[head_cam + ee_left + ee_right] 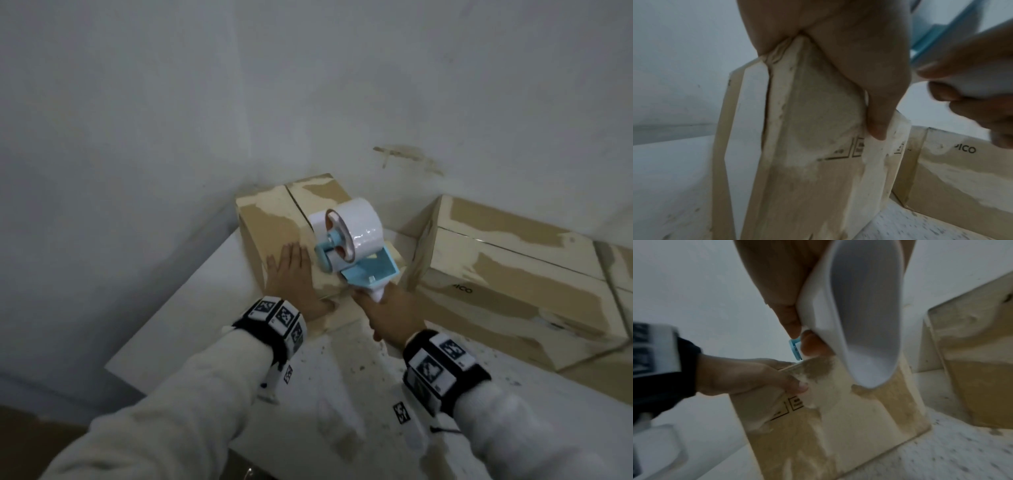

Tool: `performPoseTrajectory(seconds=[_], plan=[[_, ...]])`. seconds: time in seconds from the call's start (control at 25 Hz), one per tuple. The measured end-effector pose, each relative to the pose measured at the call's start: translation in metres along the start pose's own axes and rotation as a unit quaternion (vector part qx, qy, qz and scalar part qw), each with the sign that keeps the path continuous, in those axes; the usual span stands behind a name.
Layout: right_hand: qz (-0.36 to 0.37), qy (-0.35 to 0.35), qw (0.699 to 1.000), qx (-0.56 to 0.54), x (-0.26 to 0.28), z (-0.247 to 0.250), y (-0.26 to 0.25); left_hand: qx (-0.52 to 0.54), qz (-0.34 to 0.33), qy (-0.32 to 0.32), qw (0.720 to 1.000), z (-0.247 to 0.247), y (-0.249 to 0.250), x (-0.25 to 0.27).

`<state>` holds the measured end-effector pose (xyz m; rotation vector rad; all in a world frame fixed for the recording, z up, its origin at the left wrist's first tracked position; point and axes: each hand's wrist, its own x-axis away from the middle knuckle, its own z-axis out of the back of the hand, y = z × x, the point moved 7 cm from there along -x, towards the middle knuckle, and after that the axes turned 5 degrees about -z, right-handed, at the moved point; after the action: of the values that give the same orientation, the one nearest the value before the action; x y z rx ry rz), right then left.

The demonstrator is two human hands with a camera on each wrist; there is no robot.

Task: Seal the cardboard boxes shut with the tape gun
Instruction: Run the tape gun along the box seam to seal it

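A small cardboard box (pixel 274 222) with torn, pale patches stands in the table's far corner against the wall. My left hand (pixel 291 274) lies flat on its top near the front edge, thumb (pixel 879 126) hooked down over the front face (pixel 818 178). My right hand (pixel 390 311) grips the white handle (pixel 863 313) of a blue tape gun (pixel 359 267) carrying a white tape roll (pixel 356 222). The gun sits over the near right part of the box's top, by the centre seam (pixel 298 209). Where the gun's blade end touches is hidden.
A larger cardboard box (pixel 507 274) marked "PICO" lies to the right, and another box edge (pixel 616 274) shows beyond it. The white table (pixel 342 377) is speckled with cardboard crumbs. The grey wall (pixel 205 102) stands close behind and to the left.
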<state>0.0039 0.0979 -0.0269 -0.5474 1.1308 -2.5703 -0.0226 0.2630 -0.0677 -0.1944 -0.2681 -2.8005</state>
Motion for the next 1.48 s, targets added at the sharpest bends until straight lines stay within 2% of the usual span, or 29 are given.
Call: performPoseTrajectory(seconds=[0.2,0.32,0.4,0.52,0.68,0.88,1.0,1.16,1.32,1.48], plan=[[-0.025,-0.005,0.996,-0.091,0.033,0.007,0.033,-0.022,-0.009,-0.009,1.000,0.008,0.008,-0.001],[-0.024,-0.024,0.995,-0.092,0.027,0.015,0.025,-0.101,-0.123,-0.009,0.987,0.017,0.023,-0.015],[-0.066,-0.034,0.992,-0.102,0.019,0.018,0.028,-0.143,-0.189,-0.037,0.971,0.012,0.032,-0.019],[-0.095,-0.033,0.980,-0.172,0.015,0.009,0.028,-0.176,-0.237,-0.051,0.954,0.005,0.041,-0.019],[-0.080,0.006,0.981,-0.177,0.021,0.011,0.036,-0.164,-0.240,-0.050,0.956,0.005,0.041,-0.023],[-0.125,0.015,0.962,-0.242,0.058,0.011,0.076,-0.156,-0.227,-0.068,0.959,-0.002,0.035,-0.027],[-0.145,0.016,0.955,-0.259,0.060,0.010,0.082,-0.153,-0.219,-0.096,0.959,0.003,0.037,-0.025],[-0.152,0.020,0.948,-0.280,0.062,0.012,0.083,-0.037,-0.198,-0.107,0.974,0.007,0.044,-0.024],[-0.129,0.015,0.955,-0.265,0.067,0.017,0.082,-0.087,-0.179,-0.068,0.978,-0.006,0.043,-0.023],[-0.123,0.016,0.967,-0.222,0.072,0.022,0.092,-0.086,-0.175,-0.072,0.978,-0.001,0.044,-0.020]])
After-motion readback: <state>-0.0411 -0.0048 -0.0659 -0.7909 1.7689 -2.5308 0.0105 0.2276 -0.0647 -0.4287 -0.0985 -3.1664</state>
